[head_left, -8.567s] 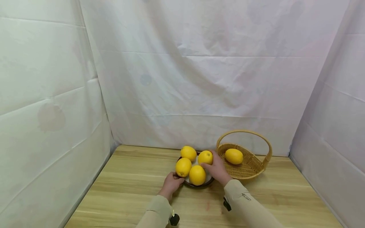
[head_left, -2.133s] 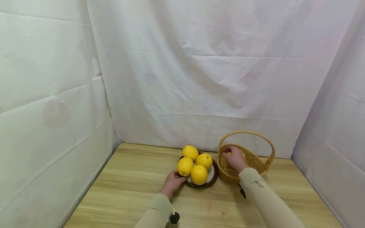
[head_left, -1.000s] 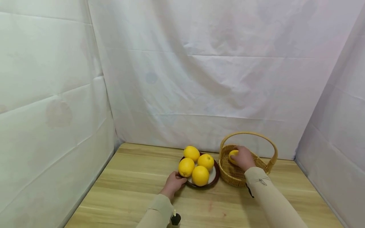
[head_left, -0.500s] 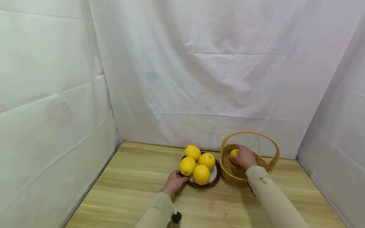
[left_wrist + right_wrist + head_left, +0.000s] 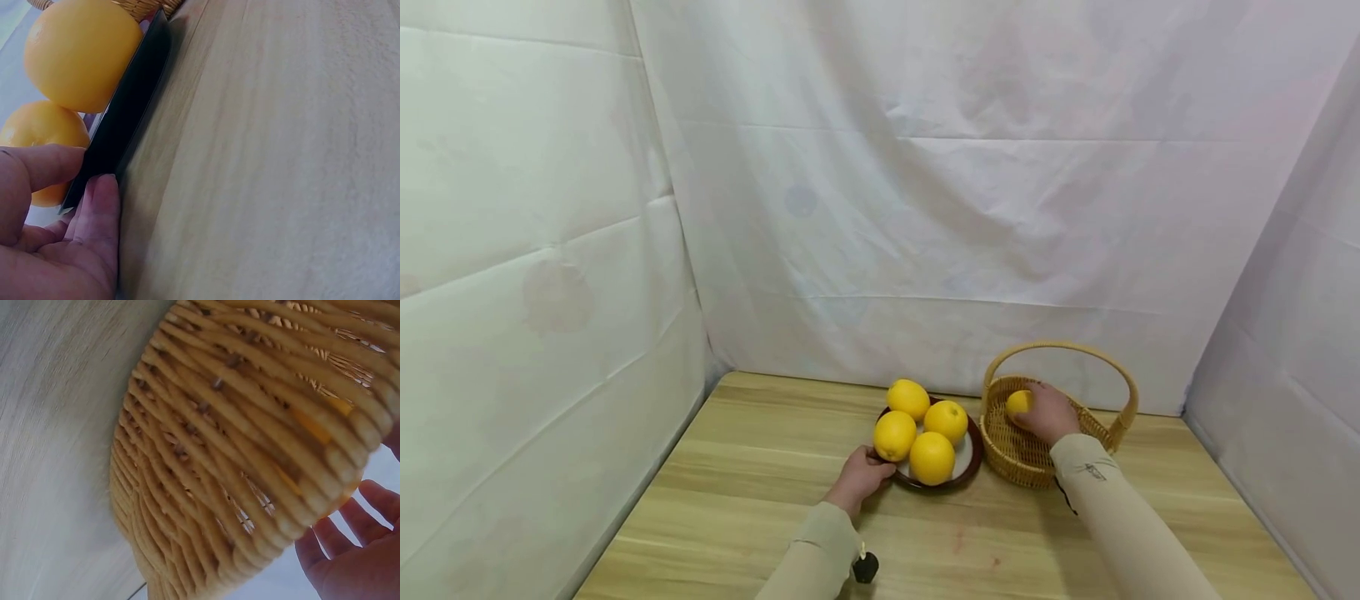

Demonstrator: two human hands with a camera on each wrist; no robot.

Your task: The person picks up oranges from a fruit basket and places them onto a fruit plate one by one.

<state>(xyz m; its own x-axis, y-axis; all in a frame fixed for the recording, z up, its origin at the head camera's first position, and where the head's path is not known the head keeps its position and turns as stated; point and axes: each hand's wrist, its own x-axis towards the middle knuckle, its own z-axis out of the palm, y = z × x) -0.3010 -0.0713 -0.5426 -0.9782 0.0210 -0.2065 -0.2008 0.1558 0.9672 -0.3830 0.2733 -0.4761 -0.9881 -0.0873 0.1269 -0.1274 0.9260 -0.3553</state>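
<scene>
In the head view, a brown-rimmed plate [image 5: 973, 462] with a pale middle carries several yellow-orange oranges [image 5: 932, 458]. My left hand [image 5: 860, 477] pinches the plate's near left rim; the left wrist view shows the thumb above the dark edge [image 5: 128, 100] and fingers below it. To the right stands a wicker basket [image 5: 1011, 467] with an arched handle. My right hand [image 5: 1049, 414] reaches inside and holds an orange [image 5: 1018, 404], which it partly covers. Seen from the right wrist, the fingers [image 5: 369, 519] curl at this fruit behind the basket's woven wall.
The wooden table [image 5: 737, 492] runs under everything. White cloth [image 5: 850, 208] hangs behind and on both sides, close behind plate and basket. The tall basket handle [image 5: 1060, 344] arches over the right hand's side.
Earlier my right hand was at an orange on the plate; it moved right, over the basket, then down onto the orange inside. The left hand has stayed at the plate's rim.
</scene>
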